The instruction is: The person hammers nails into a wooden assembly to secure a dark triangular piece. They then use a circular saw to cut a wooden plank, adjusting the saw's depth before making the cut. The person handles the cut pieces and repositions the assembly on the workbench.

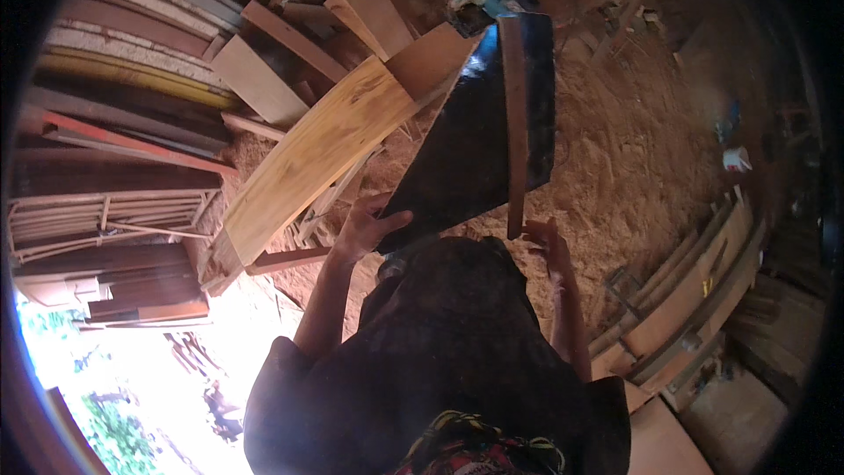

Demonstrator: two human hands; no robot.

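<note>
Both hands on a dark panel in a woodshop

The left hand (365,227) grips the lower left corner of the dark panel (466,149), fingers wrapped over the edge. The right hand (547,242) sits at the bottom end of the batten (515,123) that runs down the panel's face, fingers curled near it, but I can't tell how tight the grip is. The panel is held up and tilted over the sawdust floor (633,141). A pale plank (316,154) leans just left of it, and stacked boards (132,53) are piled further left.
</note>
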